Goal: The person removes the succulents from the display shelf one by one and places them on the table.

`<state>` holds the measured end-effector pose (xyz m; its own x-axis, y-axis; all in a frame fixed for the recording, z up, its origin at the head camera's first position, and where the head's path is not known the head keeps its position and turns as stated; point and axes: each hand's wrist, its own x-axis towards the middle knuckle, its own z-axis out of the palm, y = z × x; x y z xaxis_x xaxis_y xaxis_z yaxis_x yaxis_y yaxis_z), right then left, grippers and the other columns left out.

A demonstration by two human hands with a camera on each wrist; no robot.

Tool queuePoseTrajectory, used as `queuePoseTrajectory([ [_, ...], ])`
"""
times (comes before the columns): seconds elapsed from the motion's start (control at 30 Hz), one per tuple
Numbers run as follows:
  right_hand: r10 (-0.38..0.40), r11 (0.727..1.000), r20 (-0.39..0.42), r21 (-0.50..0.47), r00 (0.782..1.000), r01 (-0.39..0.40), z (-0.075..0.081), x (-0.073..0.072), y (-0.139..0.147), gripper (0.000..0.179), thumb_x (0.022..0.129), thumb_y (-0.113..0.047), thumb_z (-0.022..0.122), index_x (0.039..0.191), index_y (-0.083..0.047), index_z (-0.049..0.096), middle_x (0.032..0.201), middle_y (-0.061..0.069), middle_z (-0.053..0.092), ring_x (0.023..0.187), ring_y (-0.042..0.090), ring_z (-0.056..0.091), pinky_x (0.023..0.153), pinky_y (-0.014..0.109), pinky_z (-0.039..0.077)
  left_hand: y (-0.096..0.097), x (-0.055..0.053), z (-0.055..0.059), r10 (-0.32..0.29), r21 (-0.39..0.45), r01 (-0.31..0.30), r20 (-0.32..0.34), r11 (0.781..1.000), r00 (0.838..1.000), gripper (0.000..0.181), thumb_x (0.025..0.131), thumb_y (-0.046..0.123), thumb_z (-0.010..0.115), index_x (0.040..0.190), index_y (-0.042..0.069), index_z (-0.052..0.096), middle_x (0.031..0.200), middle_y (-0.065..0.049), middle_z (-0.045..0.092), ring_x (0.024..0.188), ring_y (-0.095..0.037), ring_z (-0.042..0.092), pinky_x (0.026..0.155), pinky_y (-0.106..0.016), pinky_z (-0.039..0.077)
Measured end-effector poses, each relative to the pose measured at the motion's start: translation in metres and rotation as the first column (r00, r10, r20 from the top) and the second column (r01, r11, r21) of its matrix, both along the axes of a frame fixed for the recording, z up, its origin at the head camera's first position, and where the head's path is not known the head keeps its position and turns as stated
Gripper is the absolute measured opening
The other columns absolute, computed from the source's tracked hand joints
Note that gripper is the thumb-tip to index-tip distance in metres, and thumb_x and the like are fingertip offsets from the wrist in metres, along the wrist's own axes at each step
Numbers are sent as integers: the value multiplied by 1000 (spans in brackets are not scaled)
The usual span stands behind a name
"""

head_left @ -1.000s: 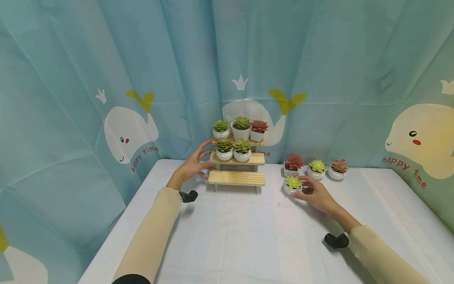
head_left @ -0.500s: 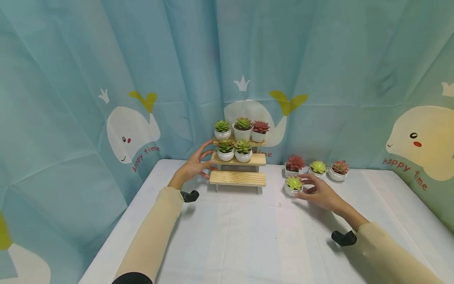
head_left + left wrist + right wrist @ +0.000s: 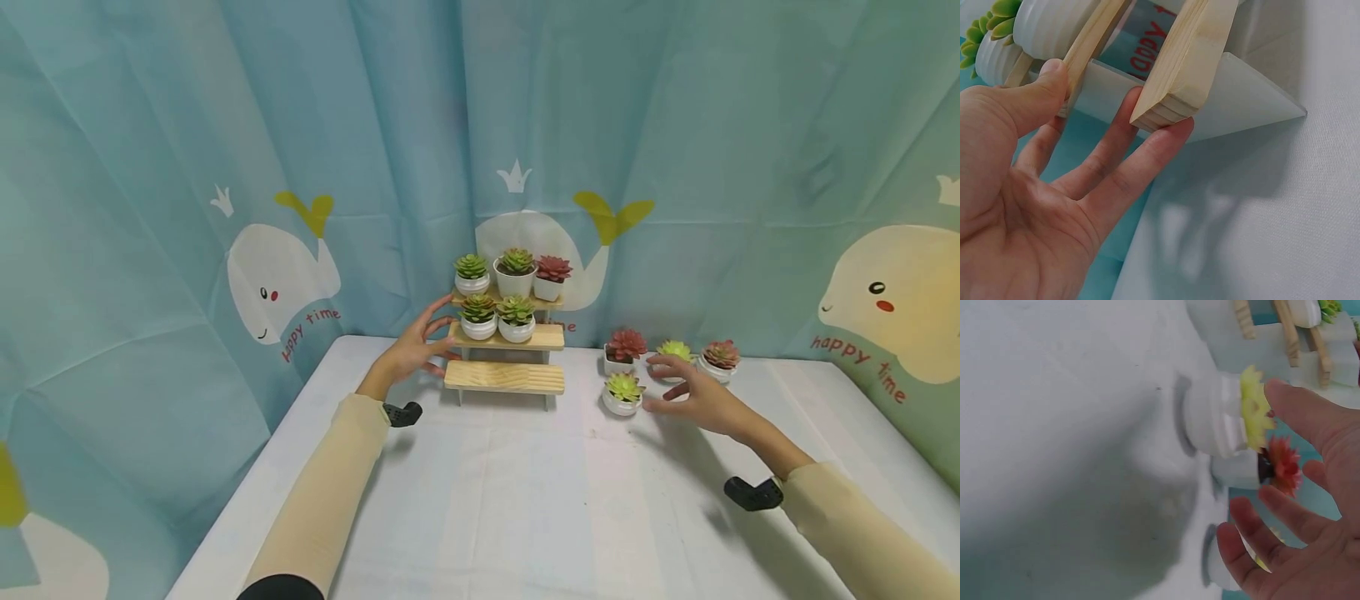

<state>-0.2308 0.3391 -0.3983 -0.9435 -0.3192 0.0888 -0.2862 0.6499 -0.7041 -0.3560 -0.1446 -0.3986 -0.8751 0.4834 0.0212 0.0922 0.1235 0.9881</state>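
Observation:
A three-step wooden plant stand stands near the table's back. My left hand holds its left side; in the left wrist view the thumb lies on the middle board's end and two fingers touch the bottom board's end. Close right of a yellow-green succulent in a white pot, my right hand is spread with nothing in it. The right wrist view shows the thumb near that plant's leaves. Behind the right hand, another yellow-green succulent is partly hidden.
On the top step are a green succulent, a taller-potted one and a red one. Two green succulents share the middle step. Right of the stand, a red succulent and a reddish one line the back edge.
My right hand has let go of the yellow-green succulent's pot and moved away to the right, its fingers spreading. The pot stays on the table. The left hand keeps its place at the stand.

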Motion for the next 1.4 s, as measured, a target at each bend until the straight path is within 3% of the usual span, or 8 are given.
queuePoseTrajectory([
  [0.5,17,1000,-77,14,997,-16,27,2,-5,72,95,-23,77,153,-3,39,141,31,54,112,44,64,77,34,58,-2,4,2,-1,12,1,15,1000,1000,79,106,13,60,164,42,15,169,-11,19,129,-55,51,74,-65,57],
  [0.73,-15,1000,-80,9,997,16,36,-3,-6,72,97,-28,76,154,-7,38,142,29,52,115,45,63,82,42,58,-2,2,2,5,6,-5,9,1000,1000,79,106,13,60,164,42,16,169,-11,20,126,-55,54,74,-64,57],
  [0.93,-10,1000,-129,8,992,11,47,-8,-9,69,98,-23,75,154,-5,39,141,29,53,112,44,64,76,35,58,-1,0,2,-1,4,1,3,1000,1000,79,106,14,60,164,44,16,169,-10,19,124,-52,57,73,-62,58],
  [1.2,-37,999,-148,-3,988,37,61,-17,-21,75,97,-27,76,158,-10,35,145,28,51,117,45,62,87,59,56,-1,-1,2,8,-6,-8,13,1000,1000,78,105,16,62,162,46,18,170,-8,19,129,-50,55,71,-57,60],
  [1.4,-42,999,-165,-28,985,38,67,-24,-30,74,97,-31,75,158,-15,36,146,25,53,116,41,63,90,54,56,0,-1,2,6,0,-6,15,1000,1000,79,105,14,61,162,46,18,170,-8,20,124,-49,59,72,-60,59],
])
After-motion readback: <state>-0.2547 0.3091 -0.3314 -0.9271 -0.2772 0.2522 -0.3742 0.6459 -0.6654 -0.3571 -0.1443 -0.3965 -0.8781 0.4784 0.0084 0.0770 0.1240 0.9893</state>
